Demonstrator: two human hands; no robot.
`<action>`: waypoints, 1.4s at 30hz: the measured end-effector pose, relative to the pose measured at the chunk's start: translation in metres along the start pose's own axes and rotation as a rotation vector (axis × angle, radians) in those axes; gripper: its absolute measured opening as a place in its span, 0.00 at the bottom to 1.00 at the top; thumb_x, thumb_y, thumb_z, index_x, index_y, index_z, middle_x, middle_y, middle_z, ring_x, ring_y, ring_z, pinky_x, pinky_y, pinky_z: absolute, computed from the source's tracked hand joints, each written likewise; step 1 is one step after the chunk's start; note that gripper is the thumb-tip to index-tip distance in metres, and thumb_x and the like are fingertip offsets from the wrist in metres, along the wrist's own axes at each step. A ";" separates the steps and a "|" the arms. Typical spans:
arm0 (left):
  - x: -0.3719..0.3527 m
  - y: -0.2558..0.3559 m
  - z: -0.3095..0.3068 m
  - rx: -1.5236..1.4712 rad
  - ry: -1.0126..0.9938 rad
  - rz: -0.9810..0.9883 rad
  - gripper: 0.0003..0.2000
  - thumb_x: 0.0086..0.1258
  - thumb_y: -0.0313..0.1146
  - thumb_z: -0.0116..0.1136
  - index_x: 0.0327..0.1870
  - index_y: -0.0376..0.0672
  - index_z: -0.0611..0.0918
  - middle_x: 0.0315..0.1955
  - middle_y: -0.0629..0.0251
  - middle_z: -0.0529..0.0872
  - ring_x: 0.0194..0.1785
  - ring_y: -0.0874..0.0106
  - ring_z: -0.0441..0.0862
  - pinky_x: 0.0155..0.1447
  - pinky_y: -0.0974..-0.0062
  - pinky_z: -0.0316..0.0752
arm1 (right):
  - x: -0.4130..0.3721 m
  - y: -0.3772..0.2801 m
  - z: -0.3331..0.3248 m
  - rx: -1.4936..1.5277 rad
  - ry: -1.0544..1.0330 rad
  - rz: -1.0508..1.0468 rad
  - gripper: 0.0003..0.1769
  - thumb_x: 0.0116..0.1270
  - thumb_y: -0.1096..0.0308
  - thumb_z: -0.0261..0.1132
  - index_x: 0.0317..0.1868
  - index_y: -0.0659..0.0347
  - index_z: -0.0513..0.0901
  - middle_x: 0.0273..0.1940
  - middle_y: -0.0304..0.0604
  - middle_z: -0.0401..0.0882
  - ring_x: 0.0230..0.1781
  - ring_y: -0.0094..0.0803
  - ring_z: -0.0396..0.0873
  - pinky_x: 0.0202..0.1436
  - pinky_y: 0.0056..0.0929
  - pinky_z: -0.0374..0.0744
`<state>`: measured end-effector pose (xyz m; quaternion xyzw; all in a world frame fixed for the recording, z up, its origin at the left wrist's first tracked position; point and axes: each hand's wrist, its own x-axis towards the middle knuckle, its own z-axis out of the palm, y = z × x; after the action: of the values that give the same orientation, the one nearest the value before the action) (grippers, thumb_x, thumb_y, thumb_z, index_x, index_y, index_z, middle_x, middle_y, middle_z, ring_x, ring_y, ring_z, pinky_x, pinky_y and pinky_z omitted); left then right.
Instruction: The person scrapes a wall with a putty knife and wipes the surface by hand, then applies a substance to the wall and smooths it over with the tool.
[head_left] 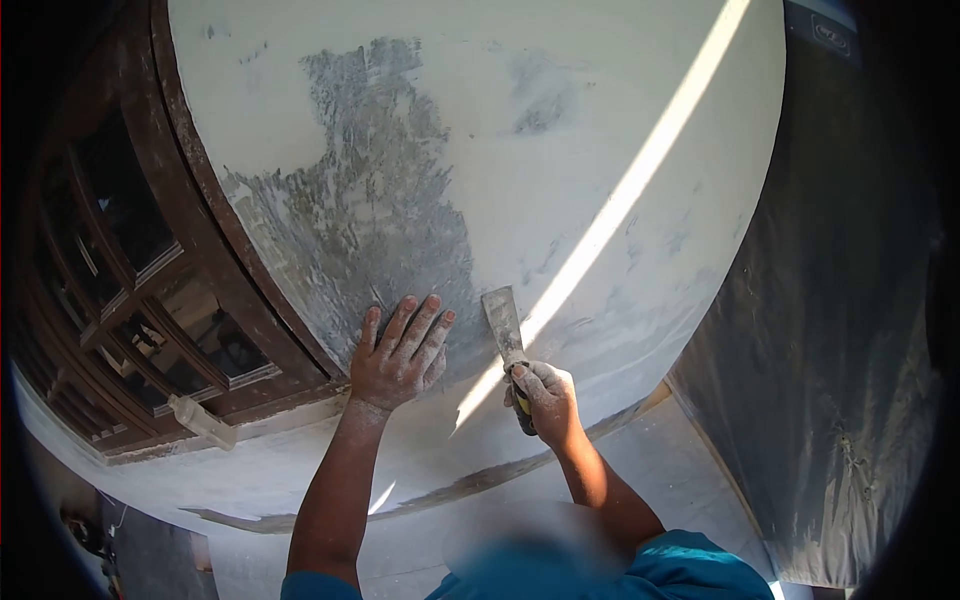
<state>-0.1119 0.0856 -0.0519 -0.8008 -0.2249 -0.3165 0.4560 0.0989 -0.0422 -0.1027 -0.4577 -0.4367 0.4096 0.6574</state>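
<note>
My left hand (400, 358), dusted with white powder, lies against the pale wall (600, 120) with its fingers stretched upward. Its fingertips reach the lower edge of a rough grey patch (375, 190), where the white coating is absent. To the right, my right hand (545, 398) is wrapped round the dark and yellow handle of a putty knife (502, 315). The knife's wide metal blade points up, its edge close to the wall just right of the grey patch. Powder covers the right thumb and fingers too.
At the left is a brown wooden window frame (150, 300) with glass panes. A whitish, dusty object (203, 422) rests on its sill. Dark plastic sheeting (830, 380) hangs at the right. A bright strip of sunlight (640, 170) crosses the wall diagonally.
</note>
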 end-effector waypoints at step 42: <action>0.000 -0.001 0.000 -0.022 0.043 -0.015 0.19 0.74 0.47 0.53 0.64 0.62 0.83 0.74 0.74 0.72 0.80 0.67 0.61 0.84 0.49 0.42 | 0.003 -0.008 0.003 0.030 -0.001 0.054 0.17 0.76 0.60 0.62 0.37 0.69 0.84 0.23 0.42 0.81 0.21 0.21 0.75 0.25 0.21 0.71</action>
<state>-0.1125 0.0860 -0.0509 -0.7972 -0.2174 -0.3393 0.4494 0.0978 -0.0409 -0.0941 -0.4593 -0.4184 0.4340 0.6525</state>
